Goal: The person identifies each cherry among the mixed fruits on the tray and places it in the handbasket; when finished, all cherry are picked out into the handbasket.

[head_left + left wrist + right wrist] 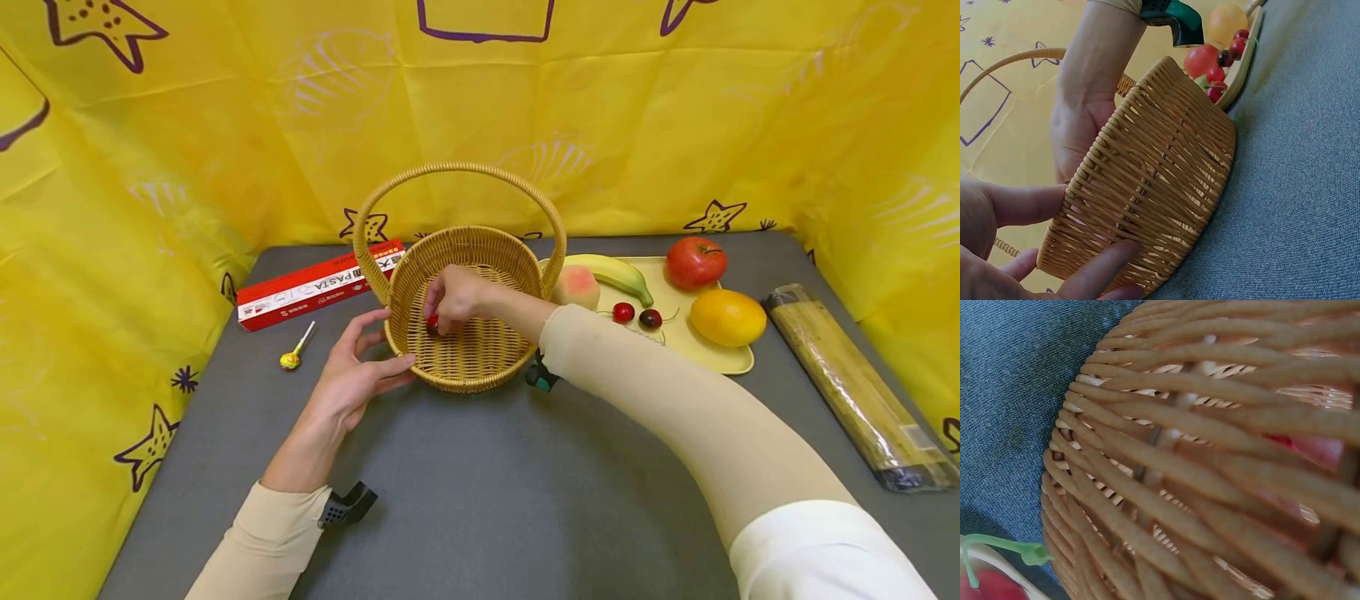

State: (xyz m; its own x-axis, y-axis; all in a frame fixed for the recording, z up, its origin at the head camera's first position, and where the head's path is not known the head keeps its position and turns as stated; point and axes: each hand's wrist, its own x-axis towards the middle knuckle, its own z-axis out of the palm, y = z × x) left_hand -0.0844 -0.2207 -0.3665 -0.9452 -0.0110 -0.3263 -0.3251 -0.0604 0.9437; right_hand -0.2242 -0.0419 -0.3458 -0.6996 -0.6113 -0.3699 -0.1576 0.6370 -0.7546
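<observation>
A wicker basket (467, 385) with a tall arched handle stands on the grey table. My left hand (352, 375) holds its left side, fingers and thumb spread about the rim; in the left wrist view fingers (1100, 265) lie along the woven outer wall. My right hand (463, 293) reaches down inside the basket, and its fingertips pinch a dark red cherry (432, 323) low near the left inner wall. From the right wrist, the weave (1166, 444) fills most of the view, with a bit of red and pink showing through the gaps.
Right of the basket, a pale yellow tray (738, 362) bears a banana (615, 273), a peach (576, 287), cherries (623, 312), a red fruit (696, 262) and a yellow fruit (727, 317). A pasta box (315, 287) and a lollipop (291, 358) lie left; a wrapped bamboo-coloured roll (855, 383) lies far right.
</observation>
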